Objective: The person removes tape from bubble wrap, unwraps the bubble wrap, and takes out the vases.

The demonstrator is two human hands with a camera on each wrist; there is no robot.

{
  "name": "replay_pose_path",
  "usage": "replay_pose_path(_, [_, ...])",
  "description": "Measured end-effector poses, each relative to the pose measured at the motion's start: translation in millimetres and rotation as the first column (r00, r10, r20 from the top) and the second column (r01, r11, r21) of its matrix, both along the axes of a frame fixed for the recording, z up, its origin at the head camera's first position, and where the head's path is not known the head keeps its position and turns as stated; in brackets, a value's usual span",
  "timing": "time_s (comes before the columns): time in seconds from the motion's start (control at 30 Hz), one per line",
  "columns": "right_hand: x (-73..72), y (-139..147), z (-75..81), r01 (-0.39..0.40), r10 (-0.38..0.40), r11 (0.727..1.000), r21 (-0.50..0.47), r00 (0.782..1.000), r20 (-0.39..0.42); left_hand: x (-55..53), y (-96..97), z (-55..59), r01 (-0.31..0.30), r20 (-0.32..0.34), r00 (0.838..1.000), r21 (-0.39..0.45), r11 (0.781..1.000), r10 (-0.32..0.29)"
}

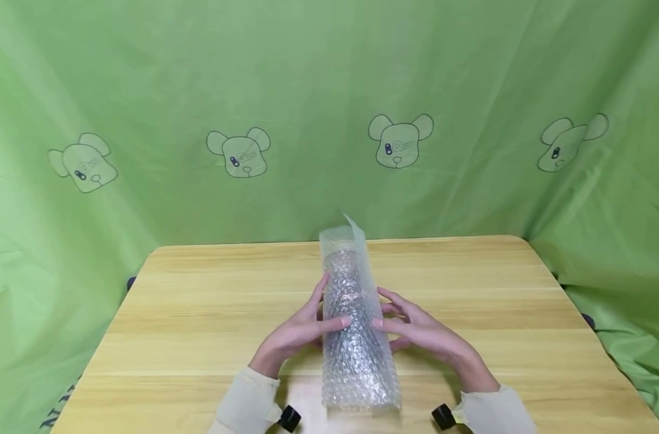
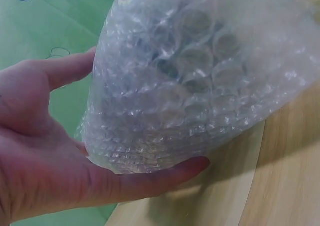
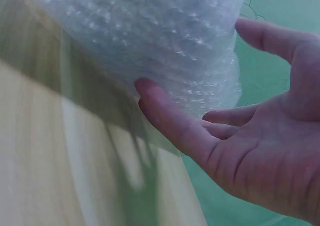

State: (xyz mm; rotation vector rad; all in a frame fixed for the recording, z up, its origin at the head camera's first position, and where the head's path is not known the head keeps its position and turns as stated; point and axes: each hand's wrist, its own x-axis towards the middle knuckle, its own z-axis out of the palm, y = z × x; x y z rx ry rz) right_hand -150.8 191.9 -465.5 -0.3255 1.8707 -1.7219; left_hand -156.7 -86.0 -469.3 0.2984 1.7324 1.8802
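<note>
A long bundle of clear bubble wrap (image 1: pixel 356 349) is held lengthwise over the table, its loose sheet edge standing up at the far end. A darker shape shows through its layers; I cannot tell what it is. My left hand (image 1: pixel 302 328) grips the left side, thumb on top and fingers reaching underneath. From the right side, my right hand (image 1: pixel 421 328) holds it with the thumb at the upper face and the other fingers below. Both wrist views show the bubble wrap (image 2: pixel 170 86) (image 3: pixel 165 46) lying between thumb and fingers, its underside partly hidden.
The wooden table (image 1: pixel 199 301) has rounded far corners, and shadows of hand and wrap fall on it. Behind and at the sides hangs a green curtain (image 1: pixel 318 72) printed with bear heads. A small black device sits at each cuff.
</note>
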Motion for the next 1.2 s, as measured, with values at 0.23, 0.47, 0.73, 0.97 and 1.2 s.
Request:
replay_pose_path(0.23, [-1.1,3.8,8.0,0.096,-0.080,0.991,0.090,0.983,-0.165,1.1,4.2,0.7,-0.008,-0.066,0.998,-0.077,0.997,0.003])
replay_pose_path(0.47, [-5.9,-2.6,25.0,0.270,-0.159,0.953,0.141,0.836,-0.525,-0.1,5.4,1.7,0.000,-0.102,0.995,-0.135,0.991,-0.014])
replay_pose_path(0.73, [-20.9,-28.1,49.2,0.218,0.061,0.940,0.264,0.651,-0.757,1.0,1.7,1.9,-0.016,-0.094,0.996,-0.100,0.995,0.007])
replay_pose_path(0.97, [-30.0,-50.6,61.1,0.171,0.285,0.875,0.454,0.577,-0.766,1.2,2.2,1.4,-0.023,-0.112,0.994,-0.118,0.993,0.010])
replay_pose_path(1.2, [-35.0,-61.4,69.6,0.143,0.421,0.805,0.576,0.546,-0.724,1.2,3.4,1.9,-0.026,-0.123,0.992,-0.148,0.989,0.007])
